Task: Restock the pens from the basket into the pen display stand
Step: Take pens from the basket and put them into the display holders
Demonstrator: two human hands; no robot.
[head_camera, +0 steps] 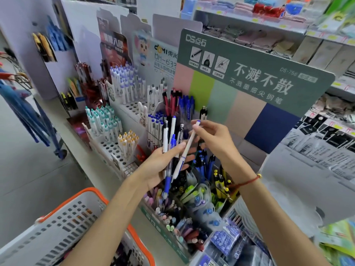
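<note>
Both hands work together above the pen stand (159,217). Left hand (163,164) grips a bunch of pens (169,143), fingers curled round the barrels; I count about five in it, some white, some blue, one dark, though overlap makes that uncertain. Right hand (213,143) pinches the top of one white pen (187,148) with a blue tip, which slants down across the bunch and touches the left fingers.

To do this step well, I judge the white pen should be drawn clear of the bunch before it turns, then matched to a slot holding the same kind, likely the white-and-blue group (155,125) just behind, and lowered upright so it does not knock its neighbours.

One basket (63,227) with an orange rim sits low on the left, its contents mostly hidden. Two hands, one basket; the stand's pens are too many to count.
</note>
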